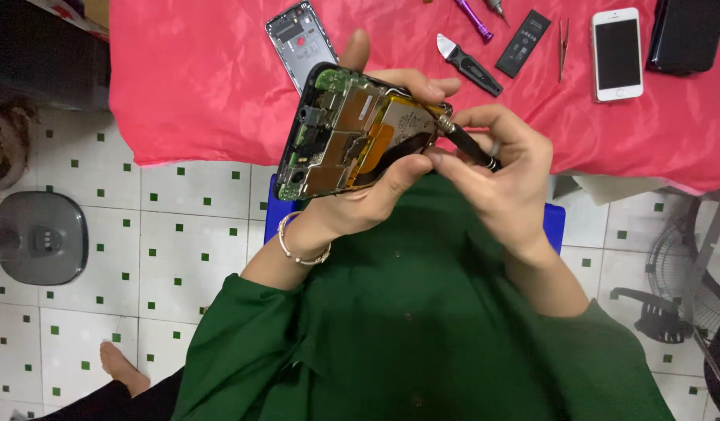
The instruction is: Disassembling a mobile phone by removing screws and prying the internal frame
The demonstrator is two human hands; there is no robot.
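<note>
While an opened phone (352, 132) is held over the lap, above the near edge of a pink cloth (204, 78), its back cover is seen to be off and its green circuit boards, copper-coloured shields and battery are laid bare. The phone is cradled in the left hand (360, 195), whose thumb is pressed along the phone's near edge and whose fingers are curled round its far edge; a beaded bracelet (301, 245) is worn on that wrist. A thin black screwdriver (465, 144) is pinched between the closed thumb and fingers of the right hand (500, 179), and its metal tip is set against the phone's right end, beside the battery. A green buttoned garment is worn by the person, and a blue seat edge is glimpsed just below the phone.

Beyond the phone, on the cloth, a grey back cover (301, 39) is laid nearly touching the phone's far corner. Farther right of the phone, a black-handled prying tool (469, 66), a loose black battery (523, 43), a pair of tweezers (563, 47), a white phone (616, 53) and a dark case (687, 31) are spread out, well apart from the hands; a purple tool handle (473, 19) is cut off at the picture's top. Left of the phone, on white tiles dotted green, a grey fan base (44, 238) is seen.
</note>
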